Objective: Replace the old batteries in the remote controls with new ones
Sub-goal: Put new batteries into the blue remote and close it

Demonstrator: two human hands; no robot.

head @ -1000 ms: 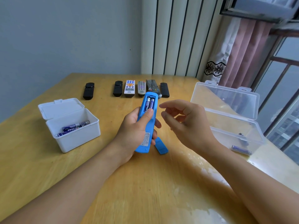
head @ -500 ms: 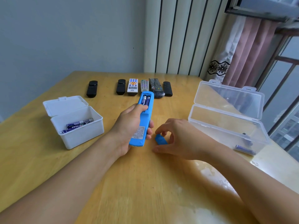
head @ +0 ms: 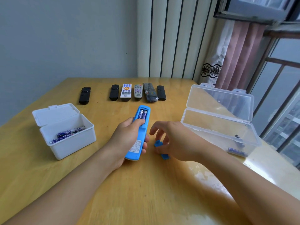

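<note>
My left hand [head: 128, 140] grips a blue remote [head: 140, 135] held back side up, thumb on its back. Its battery bay is open and holds two blue batteries [head: 142, 114]. My right hand [head: 173, 140] pinches the blue battery cover [head: 159, 149] just above the table, right of the remote; the hand hides most of the cover. A white box [head: 65, 132] on the left holds several blue batteries [head: 69, 133]. A clear plastic box [head: 222, 127] on the right holds two batteries [head: 237, 151].
Several more remotes [head: 125, 92] lie in a row at the far side of the wooden table [head: 146, 192], one black remote [head: 84, 95] apart to the left. A window and curtain stand to the right. The table's right edge runs just beyond the clear box.
My right hand dropped from beside the remote to the table and took hold of the blue cover, now lifting it slightly. The left hand lowered the remote a little.
</note>
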